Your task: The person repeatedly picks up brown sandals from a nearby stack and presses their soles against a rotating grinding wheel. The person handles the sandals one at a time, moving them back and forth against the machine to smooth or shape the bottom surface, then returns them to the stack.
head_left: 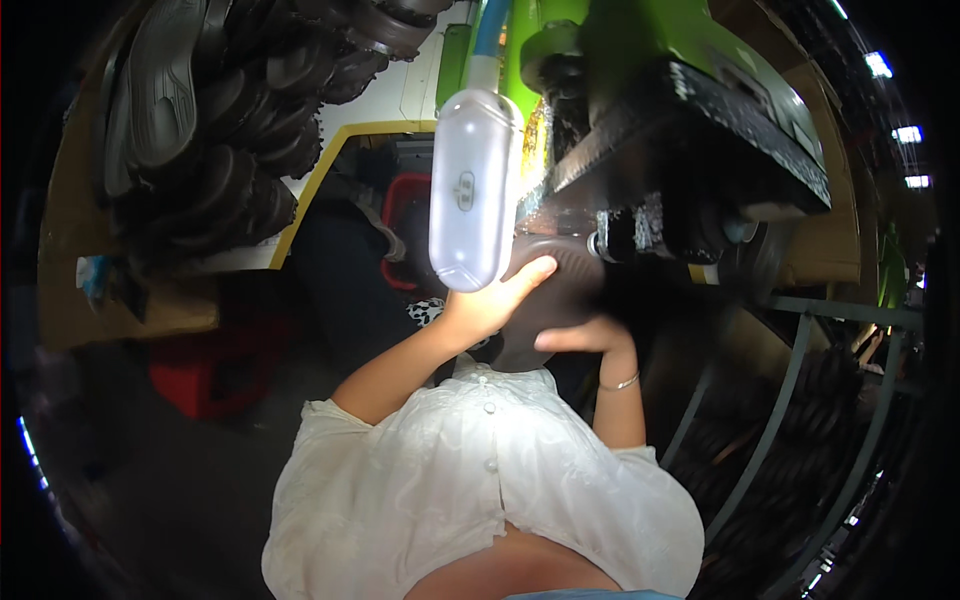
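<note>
A dark brown shoe sole [577, 285] with a ribbed patch is held up in front of my chest, its far end close under the machine head [640, 225]. My left hand [488, 308] grips its left side, thumb laid across the surface and the other fingers mostly hidden. From the right, my right hand [597, 337] holds the nearer part, its thumb pointing left over the sole; the remaining fingers are lost in shadow. Directly above my left hand hangs a pale, capsule-shaped lamp housing [470, 185], covering part of the view. Where the sole meets the machine is dark and blurred.
Many dark soles [225, 130] are heaped on the table at the far left. A green machine [745, 65] stands at the far right. Below lie a red basket [393, 215] and a red stool [200, 375]. A grey metal rack [785, 420] flanks my right side.
</note>
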Tool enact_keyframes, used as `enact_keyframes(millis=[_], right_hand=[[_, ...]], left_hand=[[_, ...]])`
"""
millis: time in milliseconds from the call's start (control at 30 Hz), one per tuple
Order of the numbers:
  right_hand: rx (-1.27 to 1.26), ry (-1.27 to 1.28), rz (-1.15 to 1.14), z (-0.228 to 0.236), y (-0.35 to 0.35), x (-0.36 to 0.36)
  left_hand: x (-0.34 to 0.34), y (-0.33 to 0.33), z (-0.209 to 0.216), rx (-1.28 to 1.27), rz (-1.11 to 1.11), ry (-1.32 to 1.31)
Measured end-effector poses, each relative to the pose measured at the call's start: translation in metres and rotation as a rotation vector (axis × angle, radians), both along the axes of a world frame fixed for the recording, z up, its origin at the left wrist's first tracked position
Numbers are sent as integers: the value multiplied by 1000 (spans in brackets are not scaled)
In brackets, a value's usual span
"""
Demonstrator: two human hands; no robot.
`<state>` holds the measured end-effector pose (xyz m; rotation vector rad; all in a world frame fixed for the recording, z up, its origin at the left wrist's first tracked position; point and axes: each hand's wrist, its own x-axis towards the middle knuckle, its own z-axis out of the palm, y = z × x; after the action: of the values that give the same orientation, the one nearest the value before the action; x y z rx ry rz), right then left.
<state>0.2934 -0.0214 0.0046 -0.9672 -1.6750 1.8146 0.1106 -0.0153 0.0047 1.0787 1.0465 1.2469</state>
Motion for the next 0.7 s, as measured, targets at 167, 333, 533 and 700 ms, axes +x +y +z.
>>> enact_keyframes(millis=[167,333,533,700], right_hand=[[-352,-212,-53,-61,-59,57],[-101,36,-597,-39,-53,120],[167,418,-1071,-25,-16,121],[143,507,-1104,-6,4,99]], left_hand=[[-12,-13,-8,-4,43,-36],[-18,-20,-9,-32,48,-92],[-21,-24,-15,14,8,-104],[-30,-34,-11,-70,4,-84]])
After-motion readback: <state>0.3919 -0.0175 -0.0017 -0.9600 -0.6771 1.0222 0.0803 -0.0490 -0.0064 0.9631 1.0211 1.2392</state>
